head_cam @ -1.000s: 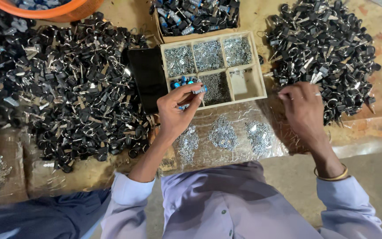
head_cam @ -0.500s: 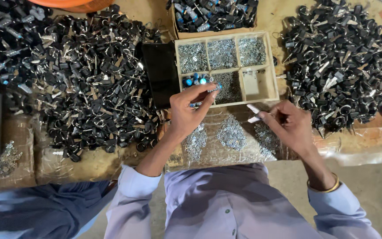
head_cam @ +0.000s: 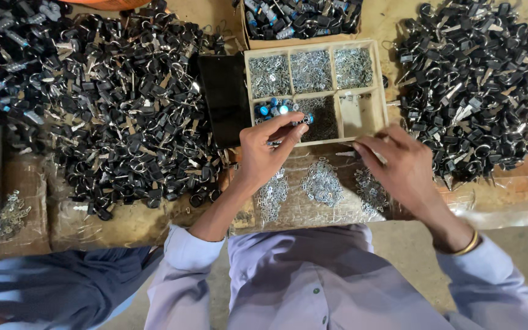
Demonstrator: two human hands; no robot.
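**Two hands sorting small metal parts at a compartment tray**

Seen from above, a person in a pale shirt works at a brown bench. The left hand [head_cam: 264, 153] is nearly closed, thumb and forefinger pinching a small metal part [head_cam: 301, 120] at the near edge of a wooden tray [head_cam: 377, 70]. The right hand [head_cam: 398, 165] lies just right of it, fingers curled low over the bench near the tray's near right corner; a thin pale sliver shows beneath them, but I cannot tell whether it is gripped.

The tray has six compartments: three far ones hold silver clips, the near left holds blue caps [head_cam: 270, 109], the near middle dark tiny pieces, the near right is almost bare.

The pinched part looks light, stiff and smooth, probably easy to drop; a fingertip pinch across its middle seems the surest hold.

Near the person, three little heaps of silver clips [head_cam: 320, 182] lie on a clear plastic sheet. A black slab [head_cam: 224, 98] sits touching the tray's left side. Large piles of black keys [head_cam: 117, 116] spread on the left, and another pile [head_cam: 472, 91] on the right. A cardboard box [head_cam: 300, 18] of similar parts stands beyond the tray. At the left edge, a few loose clips [head_cam: 7, 211] lie on wrapped cardboard. A blue sleeve [head_cam: 50, 284] shows at the near left.
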